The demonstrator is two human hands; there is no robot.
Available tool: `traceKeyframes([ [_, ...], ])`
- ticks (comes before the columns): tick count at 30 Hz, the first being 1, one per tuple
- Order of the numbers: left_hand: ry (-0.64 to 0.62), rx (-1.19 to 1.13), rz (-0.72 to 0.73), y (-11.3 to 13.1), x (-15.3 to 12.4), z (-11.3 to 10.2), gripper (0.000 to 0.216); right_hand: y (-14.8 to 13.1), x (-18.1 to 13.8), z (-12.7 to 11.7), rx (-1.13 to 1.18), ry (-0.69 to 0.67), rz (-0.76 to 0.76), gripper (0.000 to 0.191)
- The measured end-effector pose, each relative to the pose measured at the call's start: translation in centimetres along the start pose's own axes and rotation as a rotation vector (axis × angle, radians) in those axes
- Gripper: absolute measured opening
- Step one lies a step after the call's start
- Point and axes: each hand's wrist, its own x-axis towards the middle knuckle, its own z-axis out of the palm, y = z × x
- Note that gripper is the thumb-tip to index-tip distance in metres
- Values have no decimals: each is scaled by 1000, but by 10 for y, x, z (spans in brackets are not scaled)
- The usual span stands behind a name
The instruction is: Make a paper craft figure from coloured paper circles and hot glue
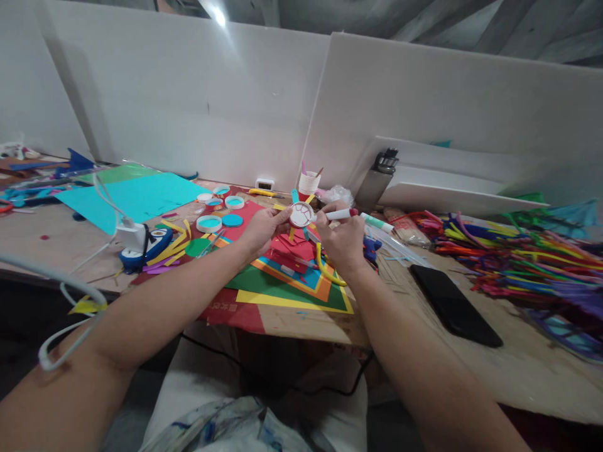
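Note:
In the head view my left hand [264, 230] pinches the edge of a small round white disc [301, 215] marked with dark red lines. Blue and yellow strips stick out around the disc's rim. My right hand [343, 233] is closed round a white marker [338, 215] with a dark red end pointing right; its other end is close to the disc. Whether the tip touches the disc I cannot tell. Below both hands lie red paper pieces [294, 251] on stacked sheets of coloured paper [264, 285]. A yellow curved stick [330, 274] rests beside my right wrist.
Shallow round lids [208, 224] with blue insides and a turquoise sheet [136, 198] lie left. A white charger [132, 234] with cables sits near the left forearm. Paper cups [309, 183] and a grey bottle [374, 183] stand behind. A black phone [455, 304] and pipe cleaners [527, 257] are right.

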Motion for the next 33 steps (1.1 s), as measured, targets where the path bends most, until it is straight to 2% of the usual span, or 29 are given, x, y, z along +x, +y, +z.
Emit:
traceKeyframes([
  [20, 9, 3, -23, 3, -3, 4, 23, -1, -2, 1, 23, -35, 7, 12],
  [33, 4, 19, -8, 0, 0, 0, 25, -2, -1, 0, 22, -6, 12, 13],
])
